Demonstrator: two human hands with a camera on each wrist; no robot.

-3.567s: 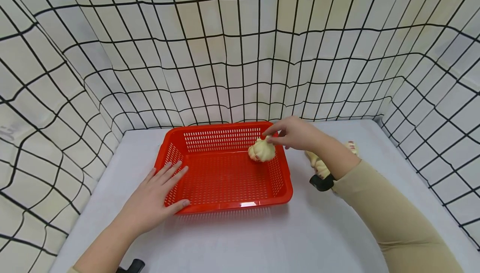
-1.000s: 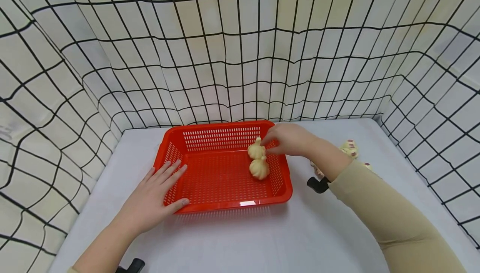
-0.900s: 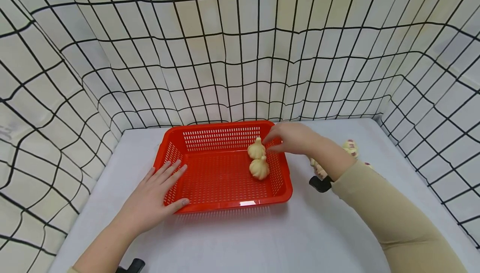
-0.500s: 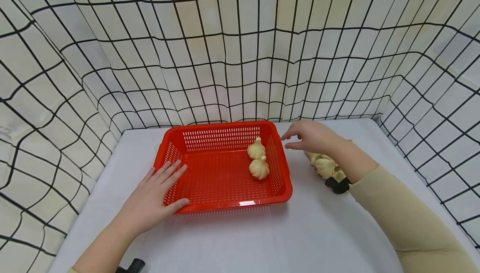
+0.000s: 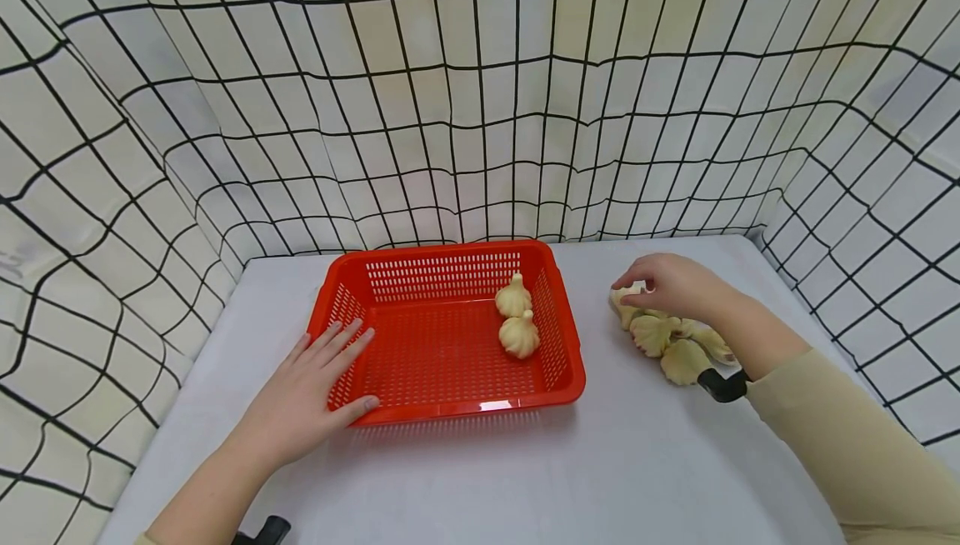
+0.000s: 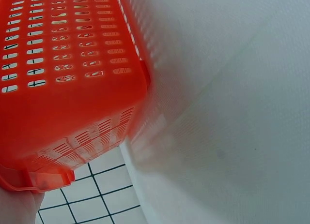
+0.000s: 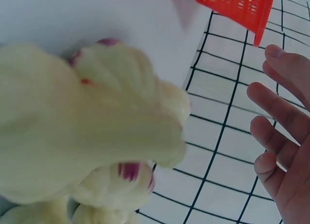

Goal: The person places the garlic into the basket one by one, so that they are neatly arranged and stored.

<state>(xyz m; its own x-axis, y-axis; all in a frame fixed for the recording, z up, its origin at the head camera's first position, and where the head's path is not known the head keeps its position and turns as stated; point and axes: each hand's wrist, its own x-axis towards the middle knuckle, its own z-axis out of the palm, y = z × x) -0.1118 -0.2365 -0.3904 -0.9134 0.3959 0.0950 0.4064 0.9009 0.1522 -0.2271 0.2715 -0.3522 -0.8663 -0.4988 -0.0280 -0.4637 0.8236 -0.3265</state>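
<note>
Two cream garlic bulbs (image 5: 519,335) lie one in front of the other at the right side of a red plastic basket (image 5: 442,353). My left hand (image 5: 311,391) rests on the basket's left rim with fingers spread and straight. Right of the basket, my right hand (image 5: 671,285) hovers above a pile of garlic (image 5: 654,335), its thumb and forefinger by the leftmost bulb (image 5: 624,312). In the right wrist view, bulbs with purple marks (image 7: 97,127) fill the left, and the bent fingers (image 7: 273,103) show apart from them, holding nothing.
Black netting (image 5: 480,112) over white sheets walls the back and both sides of the white table (image 5: 525,478). Black straps or camera mounts (image 5: 723,385) sit at both wrists. The basket's perforated wall (image 6: 63,45) stands close to the left wrist camera.
My right hand has let go of a bulb in the basket, where two now lie apart from it, and has moved right to the pile. The left hand has stayed still.
</note>
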